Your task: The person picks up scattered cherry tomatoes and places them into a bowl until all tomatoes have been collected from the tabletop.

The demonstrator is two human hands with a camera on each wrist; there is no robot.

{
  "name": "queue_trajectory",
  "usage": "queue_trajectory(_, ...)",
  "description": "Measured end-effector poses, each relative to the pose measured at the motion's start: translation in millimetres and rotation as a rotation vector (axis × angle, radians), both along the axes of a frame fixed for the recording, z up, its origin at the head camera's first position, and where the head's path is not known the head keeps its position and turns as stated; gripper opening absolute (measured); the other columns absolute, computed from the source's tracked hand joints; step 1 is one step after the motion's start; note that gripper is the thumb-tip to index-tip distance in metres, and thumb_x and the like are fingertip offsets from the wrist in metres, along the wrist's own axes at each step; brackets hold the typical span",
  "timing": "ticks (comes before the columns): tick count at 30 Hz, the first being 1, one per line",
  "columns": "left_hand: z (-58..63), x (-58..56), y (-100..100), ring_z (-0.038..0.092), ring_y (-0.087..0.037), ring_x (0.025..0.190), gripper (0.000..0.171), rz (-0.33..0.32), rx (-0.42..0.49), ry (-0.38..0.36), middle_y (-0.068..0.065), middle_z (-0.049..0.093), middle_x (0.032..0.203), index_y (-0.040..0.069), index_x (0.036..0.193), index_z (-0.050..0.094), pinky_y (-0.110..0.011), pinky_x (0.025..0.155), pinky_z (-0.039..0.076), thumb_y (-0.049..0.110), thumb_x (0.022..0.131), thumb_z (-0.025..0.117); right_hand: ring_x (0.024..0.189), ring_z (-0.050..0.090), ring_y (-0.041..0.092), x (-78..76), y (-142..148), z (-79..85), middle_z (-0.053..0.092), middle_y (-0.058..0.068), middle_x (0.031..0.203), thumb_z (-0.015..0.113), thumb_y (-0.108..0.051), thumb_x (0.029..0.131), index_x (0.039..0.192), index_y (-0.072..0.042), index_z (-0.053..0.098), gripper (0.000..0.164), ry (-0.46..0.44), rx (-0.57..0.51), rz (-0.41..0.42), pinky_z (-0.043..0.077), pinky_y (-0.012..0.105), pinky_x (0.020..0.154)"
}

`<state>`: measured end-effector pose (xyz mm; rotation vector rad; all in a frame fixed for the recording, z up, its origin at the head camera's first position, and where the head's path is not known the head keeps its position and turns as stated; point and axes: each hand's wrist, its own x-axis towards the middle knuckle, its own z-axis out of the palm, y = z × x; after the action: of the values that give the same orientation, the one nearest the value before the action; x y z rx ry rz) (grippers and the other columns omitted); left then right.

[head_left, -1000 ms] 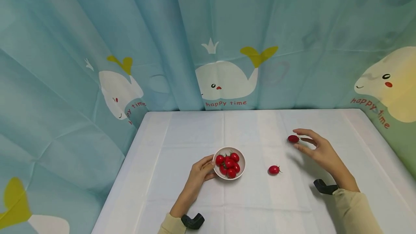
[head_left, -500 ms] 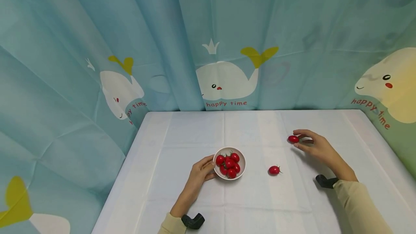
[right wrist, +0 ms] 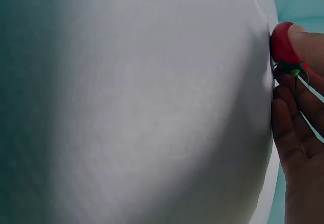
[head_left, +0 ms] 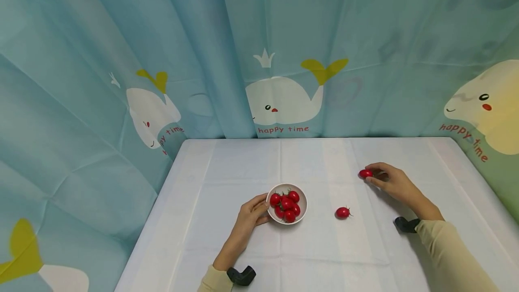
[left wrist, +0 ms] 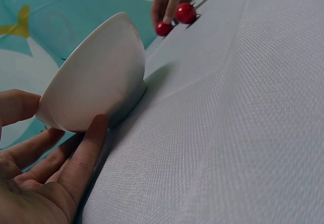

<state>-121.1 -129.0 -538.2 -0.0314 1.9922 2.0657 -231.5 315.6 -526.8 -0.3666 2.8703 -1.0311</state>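
Observation:
My left hand (head_left: 248,216) holds a small white bowl (head_left: 269,214) by its left side. In the left wrist view the thumb is at the bowl's rim and the fingers (left wrist: 91,143) touch its lower wall. Several red cherry tomatoes (head_left: 287,204) with green stems lie inside. Far to the right, my right hand (head_left: 399,187) pinches a cherry tomato (head_left: 364,173) between thumb and finger, low over the cloth. Its green stem end (right wrist: 293,71) faces the palm in the right wrist view. Another cherry tomato (head_left: 342,212) lies loose on the table between bowl and right hand.
A white cloth (head_left: 227,161) covers the table, whose far edge meets a blue-green curtain (head_left: 194,35) printed with whales. Black wrist mounts (head_left: 241,276) sit at both cuffs.
My right hand's thumb and fingers have closed in on the far cherry tomato, and its wrist has lowered slightly. My left hand and the bowl have stayed in place.

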Motion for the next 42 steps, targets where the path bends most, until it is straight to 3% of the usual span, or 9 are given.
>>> queue_trajectory(19,0.0,-0.7,-0.3,0.069,-0.018,0.121,0.052,-0.001,0.013,0.003,-0.022,0.059,0.149,0.001,0.151,0.051,-0.025,0.092,0.063,0.026,0.107,0.06,0.099,0.067,0.027,-0.2,-8.6,9.2,0.072,0.015,0.113,0.075,-0.019,0.097,0.125,0.0,0.066,0.035,0.084,0.067,0.103,0.058,0.024,0.08)
queue_trajectory(24,0.1,-0.9,-0.1,0.069,-0.017,0.12,0.052,0.005,0.015,0.001,-0.022,0.059,0.148,0.001,0.151,0.052,-0.025,0.092,0.063,0.026,0.106,0.061,0.096,0.064,0.02,4.5,-17.9,12.9,0.073,0.007,0.109,0.078,-0.009,0.092,0.118,-0.003,0.071,0.028,0.203,0.057,0.181,0.06,0.028,0.083)
queue_trajectory(31,-1.3,-0.1,-0.1,0.068,-0.019,0.123,0.052,0.0,0.022,-0.007,-0.022,0.059,0.149,0.0,0.151,0.051,-0.026,0.093,0.062,0.026,0.107,0.061,0.091,0.064,0.012,13.2,-35.6,21.2,0.073,-0.003,0.105,0.082,-0.003,0.086,0.115,-0.008,0.072,0.031,0.377,0.022,0.322,0.06,0.029,0.078)
queue_trajectory(42,0.6,0.7,0.2,0.067,-0.02,0.125,0.052,0.004,0.02,-0.005,-0.022,0.059,0.149,0.001,0.151,0.051,-0.026,0.093,0.062,0.025,0.106,0.061,0.093,0.063,0.009,24.0,-65.4,34.3,0.07,-0.01,0.106,0.083,-0.002,0.085,0.116,-0.012,0.071,0.035,0.395,-0.004,0.406,0.059,0.027,0.082)
